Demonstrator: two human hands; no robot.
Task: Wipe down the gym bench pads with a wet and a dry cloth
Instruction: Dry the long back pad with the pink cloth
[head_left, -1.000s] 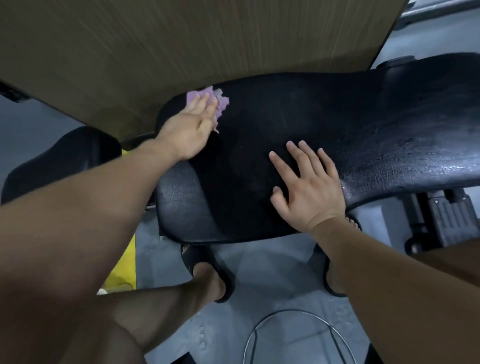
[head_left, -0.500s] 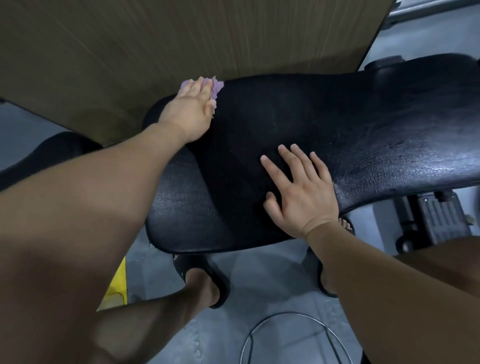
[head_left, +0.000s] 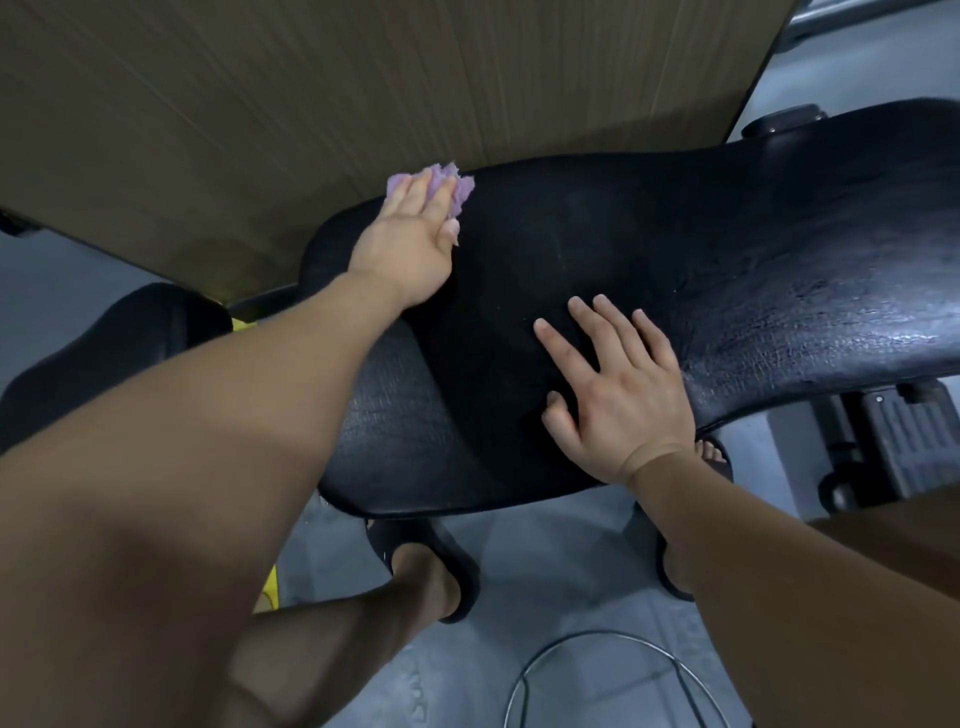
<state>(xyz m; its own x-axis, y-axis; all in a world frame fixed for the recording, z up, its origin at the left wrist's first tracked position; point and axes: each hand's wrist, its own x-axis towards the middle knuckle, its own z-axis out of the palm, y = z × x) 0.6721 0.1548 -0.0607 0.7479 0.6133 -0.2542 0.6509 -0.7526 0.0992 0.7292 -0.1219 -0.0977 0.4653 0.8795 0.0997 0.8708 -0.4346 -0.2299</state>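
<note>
Purple cloth (head_left: 461, 191): far edge of bench pad (head_left: 701, 249).
Left grip (head_left: 410, 249): fingers straight, pressing cloth.
Right grip (head_left: 623, 400): flat on pad, fingers spread.

Your left hand (head_left: 410, 244) covers most of the purple cloth (head_left: 460, 189); you see only its crumpled far edge. The black pad (head_left: 727, 249) runs off the right edge. Your right forearm hides most of your right foot (head_left: 709, 452). The bottom edge cuts off the wire ring (head_left: 597, 632).
</note>
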